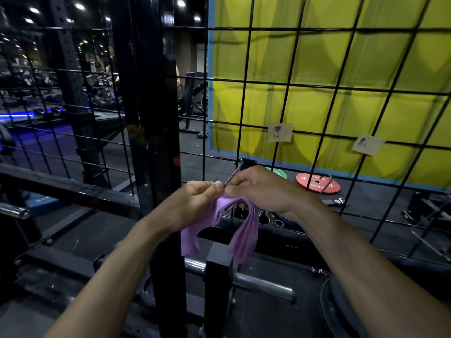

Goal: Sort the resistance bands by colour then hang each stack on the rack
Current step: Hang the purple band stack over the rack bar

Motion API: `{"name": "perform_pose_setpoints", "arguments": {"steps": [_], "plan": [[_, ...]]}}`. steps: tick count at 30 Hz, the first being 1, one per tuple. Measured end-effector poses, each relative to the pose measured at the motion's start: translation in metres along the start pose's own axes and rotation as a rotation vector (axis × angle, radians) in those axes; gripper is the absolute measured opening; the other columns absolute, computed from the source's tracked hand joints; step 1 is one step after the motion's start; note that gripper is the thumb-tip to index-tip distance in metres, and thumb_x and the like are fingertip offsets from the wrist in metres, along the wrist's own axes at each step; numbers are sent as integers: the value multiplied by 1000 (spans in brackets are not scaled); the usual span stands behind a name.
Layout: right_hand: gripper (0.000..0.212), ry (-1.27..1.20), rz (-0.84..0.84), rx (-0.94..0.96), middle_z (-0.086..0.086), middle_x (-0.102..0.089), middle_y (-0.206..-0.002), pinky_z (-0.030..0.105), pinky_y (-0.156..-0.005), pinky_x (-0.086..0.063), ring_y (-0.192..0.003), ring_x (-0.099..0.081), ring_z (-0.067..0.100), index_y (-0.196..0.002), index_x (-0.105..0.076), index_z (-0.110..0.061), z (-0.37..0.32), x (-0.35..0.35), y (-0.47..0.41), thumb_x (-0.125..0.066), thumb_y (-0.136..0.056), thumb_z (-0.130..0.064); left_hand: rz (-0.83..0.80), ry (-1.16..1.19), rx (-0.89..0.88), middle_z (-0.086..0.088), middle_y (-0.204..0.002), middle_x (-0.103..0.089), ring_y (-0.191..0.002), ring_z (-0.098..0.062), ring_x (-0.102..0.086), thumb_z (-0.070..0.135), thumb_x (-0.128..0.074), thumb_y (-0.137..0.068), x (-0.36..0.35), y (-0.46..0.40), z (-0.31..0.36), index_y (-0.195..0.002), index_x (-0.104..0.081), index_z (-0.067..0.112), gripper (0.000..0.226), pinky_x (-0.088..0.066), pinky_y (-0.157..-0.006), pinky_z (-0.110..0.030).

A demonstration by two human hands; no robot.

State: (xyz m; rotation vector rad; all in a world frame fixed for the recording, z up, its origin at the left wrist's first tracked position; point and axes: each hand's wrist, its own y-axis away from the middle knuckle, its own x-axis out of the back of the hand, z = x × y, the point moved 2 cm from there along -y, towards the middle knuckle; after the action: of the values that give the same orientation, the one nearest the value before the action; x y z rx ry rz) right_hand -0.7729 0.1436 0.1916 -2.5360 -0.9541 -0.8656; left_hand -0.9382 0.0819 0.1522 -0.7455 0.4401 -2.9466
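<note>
Wire grid rack (288, 98) is standing upright across the whole view, filling the frame ahead of the person, with a yellow sheet (341, 69) hanging behind its right part.

Metal hook (233, 173) is projecting from the grid toward the person and sloping downward; its long axis is running from upper right at the grid to lower left, where the free tip is sitting between the two hands.

Stack of purple resistance bands (220, 224) is draping over the near end of that hook, the fold resting on the metal just below the fingers, both tails hanging down and spreading left and right.

Left hand (199, 198) is pinching the top of the bands from the left, fingers curled on the fold. Right hand (261, 189) is coming in from the right, thumb and fingertips closing at the hook beside the fold; whether it is gripping the metal or the band I cannot tell.

Judgement: both hands are equally near; seating the stack is depending on sliding the fold up-right along the hook axis, away from the tip.
</note>
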Motion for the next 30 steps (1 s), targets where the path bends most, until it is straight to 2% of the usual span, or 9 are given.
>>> {"name": "perform_pose_setpoints", "arguments": {"steps": [2,6,10,13,18,21,25,27,30], "plan": [[16,0,4,11,4,-77,-97,37,-98,-53,-96,-72,17,-99,-73,-12,1,-1,1,-64,-97,-25,-21,-27,-12,12,-49,-54,-48,1,-45,30,-45,-106,0,-1,2,-68,-62,20,43,-37,-51,-15],[18,2,12,8,12,-76,-96,30,-77,-47,-78,-63,12,-99,-71,-8,0,-2,3,-61,-98,-23,-133,25,20,-17,-66,-59,-62,-22,-55,47,-46,-104,1,-6,-2,-80,-73,25,43,-47,-61,-38],[18,-119,23,-29,9,-67,-83,25,-66,-41,-69,-55,11,-95,-69,-4,4,-6,3,-61,-99,-19,-234,359,87,-2,-56,-41,-50,-13,-39,39,-46,-103,-8,-4,-9,-70,-68,24,42,-42,-58,-33],[22,-263,37,-69,11,-64,-86,22,-59,-40,-68,-54,13,-105,-66,5,9,-12,1,-59,-100,-15,-260,520,131,5,-57,-32,-48,-9,-31,39,-51,-102,-12,-5,-16,-71,-61,20,38,-39,-55,-28],[15,-221,61,-29,10,-63,-82,27,-63,-40,-60,-50,9,-100,-64,-1,11,-15,2,-57,-101,-14,-241,467,129,4,-59,-34,-50,-10,-31,42,-51,-99,-11,-6,-20,-84,-53,8,37,-40,-54,-26],[17,-119,91,-24,5,-68,-82,25,-66,-42,-66,-54,9,-101,-66,-5,13,-15,4,-59,-100,-20,-231,424,110,0,-60,-38,-51,-11,-34,42,-51,-102,-11,-6,-19,-78,-54,10,40,-42,-54,-29],[12,-178,94,-27,0,-74,-77,21,-70,-48,-66,-63,3,-103,-66,-10,16,-20,10,-61,-98,-19,-163,168,87,-12,-67,-59,-60,-14,-51,51,-48,-102,-5,-5,-21,-78,-71,18,47,-42,-61,-29],[9,-196,114,-35,-2,-73,-73,19,-67,-46,-62,-63,0,-102,-66,-13,16,-23,12,-60,-99,-19,-130,127,67,4,-58,-56,-53,-7,-46,43,-45,-106,-5,-2,-18,-74,-72,24,46,-36,-55,-25],[13,-195,169,-39,-4,-76,-84,30,-84,-52,-83,-69,8,-100,-66,-24,19,-30,14,-53,-101,-26,-90,130,59,13,-53,-51,-45,-3,-40,33,-42,-108,-10,2,-19,-78,-71,22,43,-32,-47,-19]]}}
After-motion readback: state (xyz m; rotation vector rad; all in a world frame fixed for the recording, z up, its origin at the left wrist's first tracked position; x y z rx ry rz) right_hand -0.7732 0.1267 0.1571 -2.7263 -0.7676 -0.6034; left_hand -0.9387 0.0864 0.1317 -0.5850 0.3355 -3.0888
